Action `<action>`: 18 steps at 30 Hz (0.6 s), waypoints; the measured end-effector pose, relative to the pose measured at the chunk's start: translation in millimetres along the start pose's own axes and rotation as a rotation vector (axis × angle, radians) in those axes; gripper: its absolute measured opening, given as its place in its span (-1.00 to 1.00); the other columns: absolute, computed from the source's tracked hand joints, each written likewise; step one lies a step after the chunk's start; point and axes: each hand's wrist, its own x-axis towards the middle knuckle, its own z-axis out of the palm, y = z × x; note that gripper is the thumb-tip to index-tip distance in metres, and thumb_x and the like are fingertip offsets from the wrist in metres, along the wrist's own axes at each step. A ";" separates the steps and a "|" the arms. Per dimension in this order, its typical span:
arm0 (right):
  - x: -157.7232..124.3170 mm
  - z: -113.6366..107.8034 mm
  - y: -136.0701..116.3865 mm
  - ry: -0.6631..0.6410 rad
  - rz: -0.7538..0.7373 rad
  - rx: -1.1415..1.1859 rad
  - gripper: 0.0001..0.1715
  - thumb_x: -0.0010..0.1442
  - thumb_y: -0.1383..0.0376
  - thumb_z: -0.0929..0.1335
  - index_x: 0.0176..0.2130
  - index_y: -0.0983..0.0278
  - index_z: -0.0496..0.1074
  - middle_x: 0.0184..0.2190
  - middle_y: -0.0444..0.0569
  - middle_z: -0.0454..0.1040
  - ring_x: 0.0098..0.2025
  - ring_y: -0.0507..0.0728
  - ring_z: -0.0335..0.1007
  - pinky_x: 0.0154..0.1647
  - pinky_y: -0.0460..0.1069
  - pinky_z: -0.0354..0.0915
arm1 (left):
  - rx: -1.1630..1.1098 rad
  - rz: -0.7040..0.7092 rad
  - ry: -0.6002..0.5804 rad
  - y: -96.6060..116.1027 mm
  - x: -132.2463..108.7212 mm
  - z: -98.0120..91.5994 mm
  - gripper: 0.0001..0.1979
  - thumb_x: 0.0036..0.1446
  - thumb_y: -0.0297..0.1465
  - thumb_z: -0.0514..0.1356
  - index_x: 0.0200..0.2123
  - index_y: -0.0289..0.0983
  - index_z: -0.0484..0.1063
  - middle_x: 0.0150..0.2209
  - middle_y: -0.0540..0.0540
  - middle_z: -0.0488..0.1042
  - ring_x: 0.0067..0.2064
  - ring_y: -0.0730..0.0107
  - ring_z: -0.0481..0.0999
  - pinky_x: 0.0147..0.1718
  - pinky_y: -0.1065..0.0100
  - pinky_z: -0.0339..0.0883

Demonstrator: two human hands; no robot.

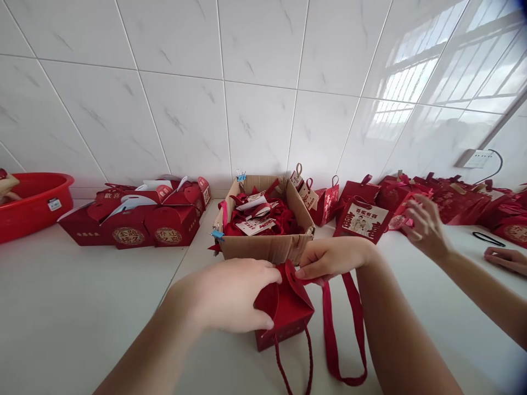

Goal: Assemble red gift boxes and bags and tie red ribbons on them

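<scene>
A small red gift box (288,310) stands on the white counter in front of me, its curved top flaps partly raised. My left hand (234,296) grips the box from the left, thumb on its near side and fingers over the top. Beside a slotted flap, my right hand (329,260) is closed in a pinch on a dark red ribbon (346,378), which hangs in a long loop onto the counter. The fingertips hide the ribbon's upper end. A twisted red cord handle (309,359) droops from the box's near side.
Just behind is a cardboard box (267,249) of red ribbons and tags, with blue binder clips. Closed red boxes (168,226) stand left, near a red basin (37,211). Tagged red bags (366,219) line the right. Another person's hands (428,227) are at far right.
</scene>
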 end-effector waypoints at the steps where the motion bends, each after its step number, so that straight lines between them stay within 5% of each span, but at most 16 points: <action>1: 0.8 0.0 -0.4 -0.003 0.004 0.002 -0.55 0.27 0.17 0.23 -0.60 0.30 0.24 -0.66 -0.22 0.20 -0.62 -0.08 0.01 -0.56 -0.10 0.01 | -0.009 0.006 -0.034 0.5 0.9 -1.2 -0.63 -0.10 -0.21 0.31 -0.15 -0.10 0.55 -0.17 -0.02 0.57 -0.26 0.25 0.55 -0.41 0.41 0.30; 6: 6.9 -0.5 -0.8 -0.013 0.033 0.001 -0.53 0.27 0.15 0.24 -0.59 0.31 0.29 -0.68 -0.23 0.20 -0.65 -0.09 0.00 -0.59 -0.11 0.00 | 0.038 -0.022 -0.090 4.9 4.3 -6.6 -0.66 0.02 -0.03 0.20 -0.36 -0.17 0.46 -0.25 -0.02 0.53 -0.38 0.29 0.48 -0.58 0.38 0.09; 18: 11.6 3.7 -1.9 -0.020 0.061 0.015 -0.52 0.27 0.15 0.24 -0.60 0.32 0.30 -0.71 -0.25 0.19 -0.69 -0.10 0.01 -0.64 -0.12 0.01 | 0.109 -0.014 -0.106 0.4 15.0 1.3 -0.86 0.01 -0.33 0.02 -0.35 -0.20 0.31 -0.25 -0.04 0.44 -0.43 0.33 0.43 -0.61 0.36 0.13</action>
